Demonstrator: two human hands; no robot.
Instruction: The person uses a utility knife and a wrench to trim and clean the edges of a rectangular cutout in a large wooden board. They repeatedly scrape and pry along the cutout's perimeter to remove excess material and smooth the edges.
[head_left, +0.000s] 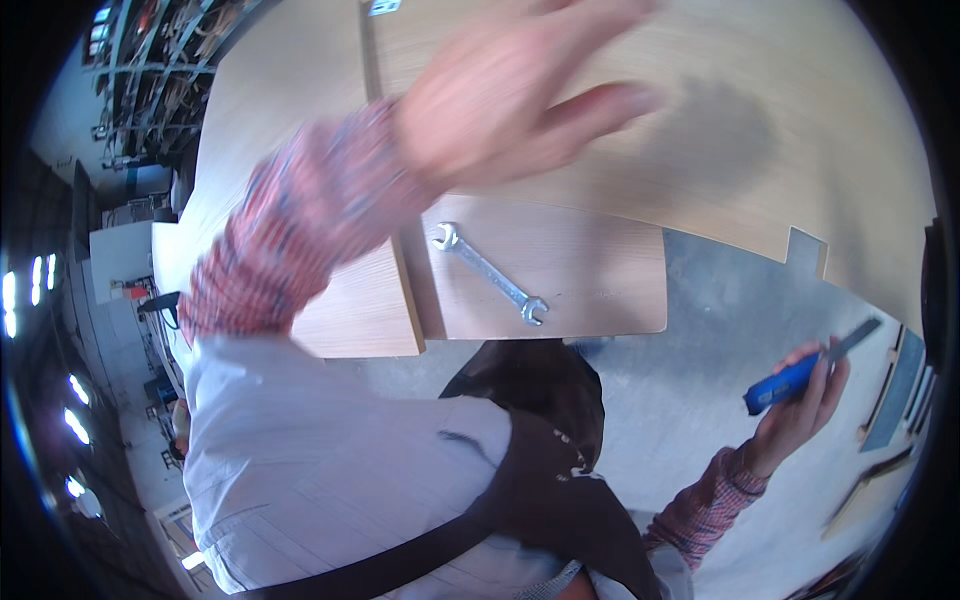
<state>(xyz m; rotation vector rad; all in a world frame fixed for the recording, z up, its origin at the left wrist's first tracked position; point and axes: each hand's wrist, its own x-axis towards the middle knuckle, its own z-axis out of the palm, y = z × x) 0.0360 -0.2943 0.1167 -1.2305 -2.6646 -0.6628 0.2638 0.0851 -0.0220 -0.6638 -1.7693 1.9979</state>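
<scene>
Above a large wood-grain board (720, 172) reaches my left hand (495, 105), blurred, with thumb and fingers apart and nothing seen in it. Some of its fingertips are cut off by the top edge of the view. Out to the right, over the floor, my right hand (806, 409) grips a tool with a blue handle (781, 384) and a flat grey blade (855, 339). Its exact kind is unclear. A double open-ended wrench (491, 274) lies slantwise on a smaller wood-grain panel (600, 281) in front of me, touched by neither hand.
A raised board (360, 322) borders the smaller panel on the left. The large board has a rectangular notch (807, 251) in its near edge. Racks (165, 82) full of material stand at the upper left. Panels (892, 397) are on the right, beyond the grey floor (697, 307).
</scene>
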